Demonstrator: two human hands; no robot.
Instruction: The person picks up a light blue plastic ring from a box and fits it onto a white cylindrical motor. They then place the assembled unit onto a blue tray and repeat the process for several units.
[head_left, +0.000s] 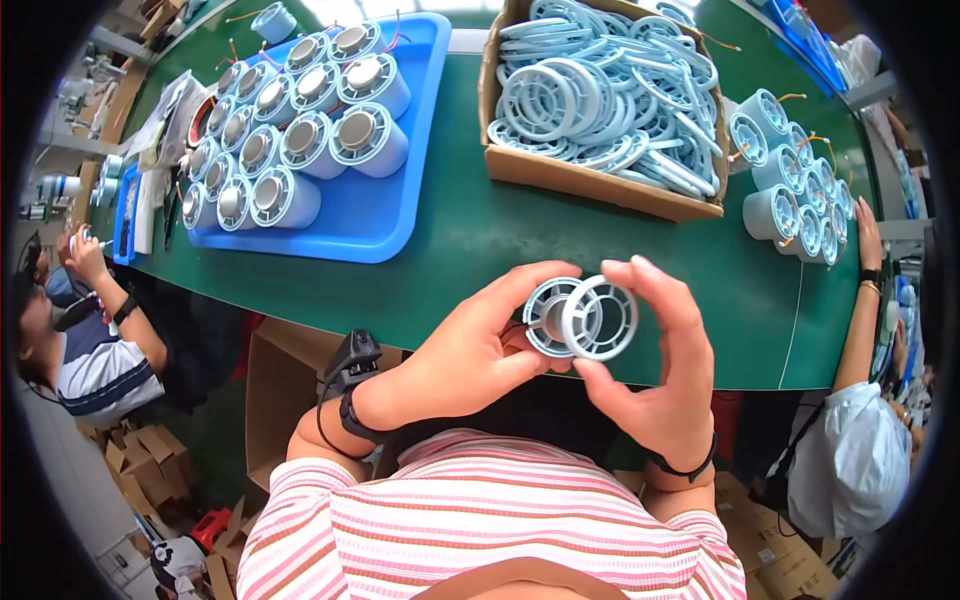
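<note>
My left hand grips a light-blue round motor housing, its fingers wrapped round the side. A metal disc shows in the middle of the housing's open face. Between thumb and forefinger, my right hand pinches a pale-blue spoked plastic ring. The ring is tilted and overlaps the right part of the housing's face in view; whether the two touch, I cannot tell. Both hands are over the near edge of the green table.
On a blue tray at the left stand rows of housings with metal discs. A cardboard box full of loose spoked rings sits beyond my hands. More housings cluster at the right. People work at both sides.
</note>
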